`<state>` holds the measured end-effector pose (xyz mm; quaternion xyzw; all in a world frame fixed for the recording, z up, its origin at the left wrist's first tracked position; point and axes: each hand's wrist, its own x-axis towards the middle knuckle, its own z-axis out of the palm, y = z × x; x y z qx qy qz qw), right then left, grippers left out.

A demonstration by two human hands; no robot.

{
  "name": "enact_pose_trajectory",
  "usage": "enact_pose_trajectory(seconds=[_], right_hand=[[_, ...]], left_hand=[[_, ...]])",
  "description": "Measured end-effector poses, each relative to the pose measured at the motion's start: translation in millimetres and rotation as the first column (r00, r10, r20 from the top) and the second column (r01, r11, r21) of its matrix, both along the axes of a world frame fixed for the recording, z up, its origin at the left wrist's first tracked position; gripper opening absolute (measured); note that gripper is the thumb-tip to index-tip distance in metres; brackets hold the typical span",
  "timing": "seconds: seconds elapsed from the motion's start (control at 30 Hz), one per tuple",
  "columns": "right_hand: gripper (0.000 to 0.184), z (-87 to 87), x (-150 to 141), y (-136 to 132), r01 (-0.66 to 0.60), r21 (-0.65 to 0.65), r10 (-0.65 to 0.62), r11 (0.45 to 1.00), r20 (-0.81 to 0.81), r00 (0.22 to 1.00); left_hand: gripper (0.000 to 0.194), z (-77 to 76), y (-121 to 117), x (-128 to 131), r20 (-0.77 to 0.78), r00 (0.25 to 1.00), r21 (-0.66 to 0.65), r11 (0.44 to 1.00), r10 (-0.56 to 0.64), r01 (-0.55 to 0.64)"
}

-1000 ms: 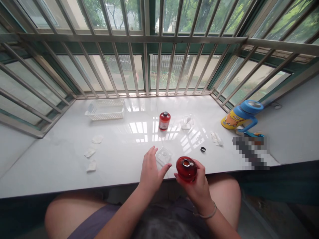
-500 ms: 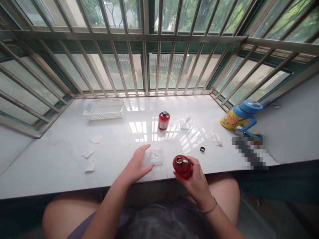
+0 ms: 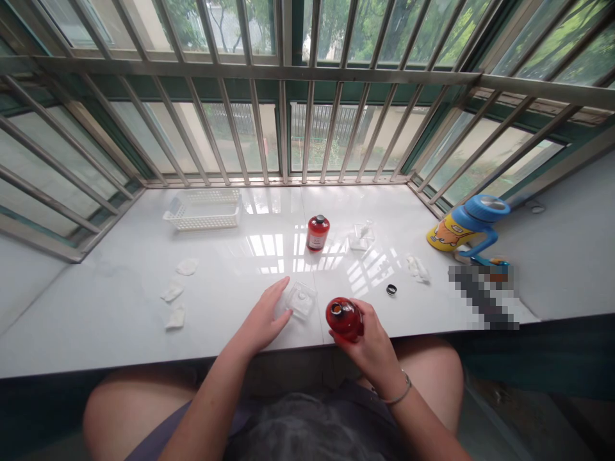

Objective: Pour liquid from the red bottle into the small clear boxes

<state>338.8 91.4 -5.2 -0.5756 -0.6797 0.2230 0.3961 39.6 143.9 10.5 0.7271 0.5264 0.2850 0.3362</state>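
White ledge (image 3: 115,314), clear dish (image 3: 302,302), red bottle (image 3: 318,234), basket (image 3: 206,224), black ring (image 3: 391,290)

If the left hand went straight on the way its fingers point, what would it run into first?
Most likely the clear square dish, which sits just off the thumb and fingertips of the left hand. How small the gap is, or whether they already touch, is unclear from this view.

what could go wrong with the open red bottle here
The open red bottle, tilted in the right hand, might spill if it tips further. Its glossy surface might slip in a one-handed grip. The left hand, close beside the clear square dish, might knock it.
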Motion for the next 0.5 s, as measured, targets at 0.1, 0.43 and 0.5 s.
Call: enact_pose_trajectory(seconds=[0.1,0.43,0.5], right_hand=[[0.071,0.2,-1,-2,0.027,-0.042,-0.029,0.999,-0.046,0.999],[0.073,-1.6,-4,0,0.009,0.002,-0.009,1.0,-0.031,0.999],[0.072,-1.0,-1,0,0.006,0.005,-0.006,1.0,-0.015,1.0]], left_hand=[[0.078,1.5,-5,2,-0.001,0.999,-0.025,0.999,0.035,-0.035],[0.074,-4.5,-2,48,0.069,0.985,-0.047,0.987,0.155,-0.152],[0.07,0.3,-4,42,0.07,0.995,-0.001,0.997,0.072,-0.072]])
